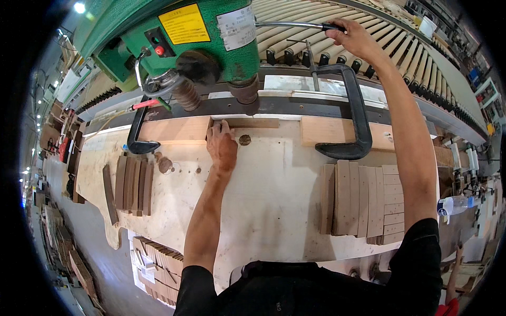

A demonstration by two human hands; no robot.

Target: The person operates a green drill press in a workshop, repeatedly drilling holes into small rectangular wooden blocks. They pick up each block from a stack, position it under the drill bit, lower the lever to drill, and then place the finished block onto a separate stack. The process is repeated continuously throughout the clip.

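My left hand (221,147) has its fingers curled over the left end of a brown wooden strip (255,122), pressing it at the fence beneath the drill press's chuck (244,90). My right hand (356,39) is raised at the far right, closed round the black grip of the metal feed lever (295,24) of the green drill press (237,58). To the left of the strip a pale wood block (174,129) lies along the fence, and another pale block (327,131) lies to its right. The drill bit's tip cannot be made out.
Black C-clamps hold the blocks, one on the left (138,129) and one on the right (361,116). Brown strips stand at left (132,184); drilled strips (361,197) are stacked at right. A roller conveyor (400,52) runs behind the pale board (274,210). Further strips (158,266) lie below left.
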